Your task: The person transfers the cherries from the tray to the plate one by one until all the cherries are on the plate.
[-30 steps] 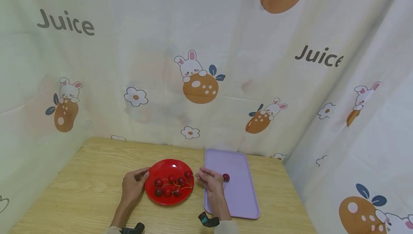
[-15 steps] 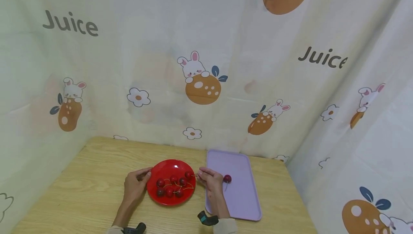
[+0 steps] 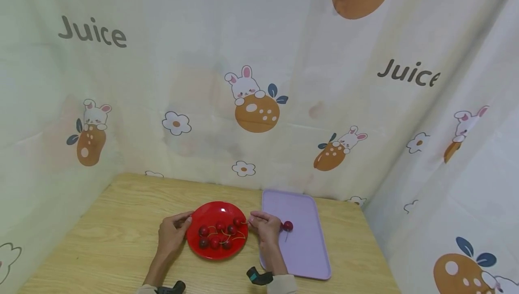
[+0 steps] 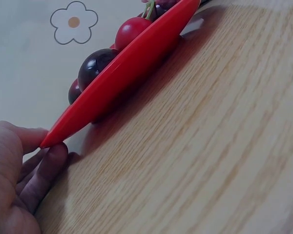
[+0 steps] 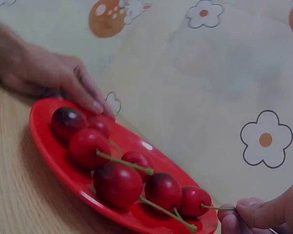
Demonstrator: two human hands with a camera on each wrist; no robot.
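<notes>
My left hand (image 3: 172, 235) grips the left rim of a round red plate (image 3: 204, 215), thumb above and fingers beneath, as the left wrist view shows at the plate's edge (image 4: 56, 136). Several dark and bright red cherries (image 5: 118, 185) with green stems lie on the plate. At the plate's right edge, my right hand (image 3: 265, 231) pinches the stem of one cherry (image 5: 192, 201) between thumb and fingertip. That cherry still sits on the plate near the rim. Just right of my right hand, a cherry (image 3: 288, 226) lies on a lilac tray (image 3: 302, 253), with another bit of red partly hidden beside it.
The wooden table (image 3: 134, 204) carries the plate and, to its right, the tray. A pale curtain (image 3: 194, 82) printed with rabbits, fruit and flowers hangs behind the table and along its sides.
The whole head view has shifted slightly, so everything appears a little further right. Both hands keep their holds on the plate and the cherry stem.
</notes>
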